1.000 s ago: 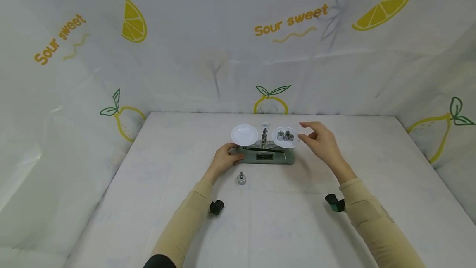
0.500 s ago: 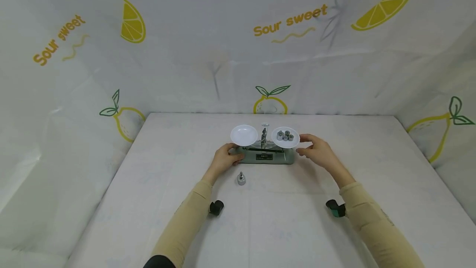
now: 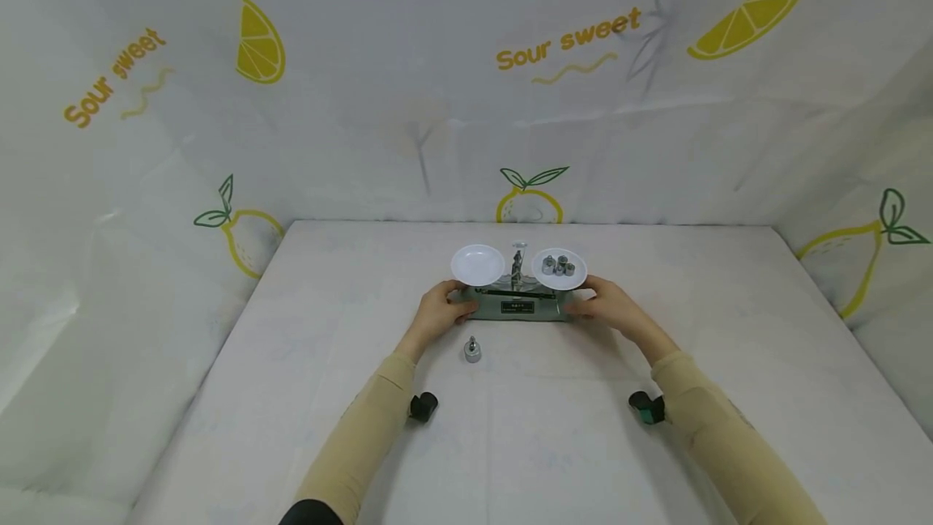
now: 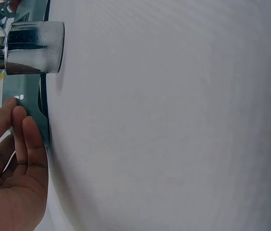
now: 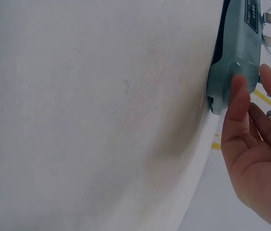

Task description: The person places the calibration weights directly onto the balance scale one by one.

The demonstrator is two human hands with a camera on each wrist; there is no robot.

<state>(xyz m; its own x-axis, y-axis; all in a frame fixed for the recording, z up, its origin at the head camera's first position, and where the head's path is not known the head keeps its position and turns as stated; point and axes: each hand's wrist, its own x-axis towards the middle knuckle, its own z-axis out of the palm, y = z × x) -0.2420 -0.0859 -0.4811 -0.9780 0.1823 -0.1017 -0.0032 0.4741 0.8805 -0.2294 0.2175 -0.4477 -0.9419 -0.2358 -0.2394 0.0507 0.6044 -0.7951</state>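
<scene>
A green balance scale (image 3: 518, 308) stands at the middle back of the table, its two white pans raised above the base. The left pan (image 3: 477, 266) is bare; the right pan (image 3: 572, 283) carries several small metal weights (image 3: 560, 266). My left hand (image 3: 435, 311) grips the left end of the base, thumb in front. At the opposite end, my right hand (image 3: 615, 308) holds the base between thumb and fingers, partly under the right pan. In the right wrist view, fingertips overlap the green base (image 5: 239, 53). One larger metal weight (image 3: 472, 350) stands upright in front of the scale.
A white cloth (image 3: 539, 444) covers the table. Behind it hangs a white sheet (image 3: 408, 87) printed with lemons and lettering. The loose weight (image 4: 37, 48) looms close in the left wrist view, overlapping the base.
My right hand has come down from beside the right pan's weights to the right end of the base and taken hold there. The left hand has stayed put.
</scene>
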